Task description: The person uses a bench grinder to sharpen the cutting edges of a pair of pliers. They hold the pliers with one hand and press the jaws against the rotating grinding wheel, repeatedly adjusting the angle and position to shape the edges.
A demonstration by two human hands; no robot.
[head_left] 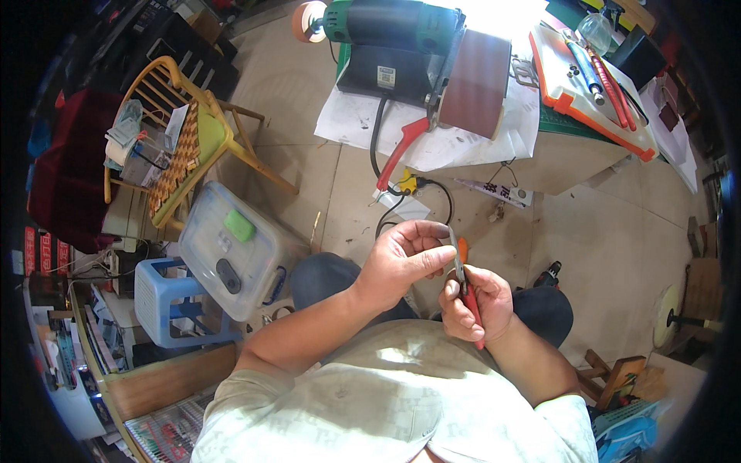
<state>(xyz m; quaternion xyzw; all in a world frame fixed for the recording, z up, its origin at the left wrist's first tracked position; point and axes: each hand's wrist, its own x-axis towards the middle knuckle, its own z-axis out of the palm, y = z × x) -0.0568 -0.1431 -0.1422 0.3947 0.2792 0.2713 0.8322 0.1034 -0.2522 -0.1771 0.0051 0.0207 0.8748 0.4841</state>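
Tiled floor extends ahead of the seated worker, with a paper-covered workbench at the far side carrying a green-bodied motor. To the left we locate a wooden chair, a translucent lidded bin and a blue stool. The hands meet above the lap, well apart from the bench.

We identify the red-handled tool in the right hand: its fingers are curled around the handles, with the thumb laid along the near end of the metal head. The long axis runs from the palm away from the torso, leaning slightly left, so that the nose points toward the left fingertips.

We find a thin pale strip at the left hand, its thumb and forefinger appearing to pinch it. This strip lies just beyond the nose and roughly in line with the tool; the left fingertips are nearer to it than the right. We cannot tell whether nose and strip touch. An orange part shows beside the strip; its attachment is unclear.
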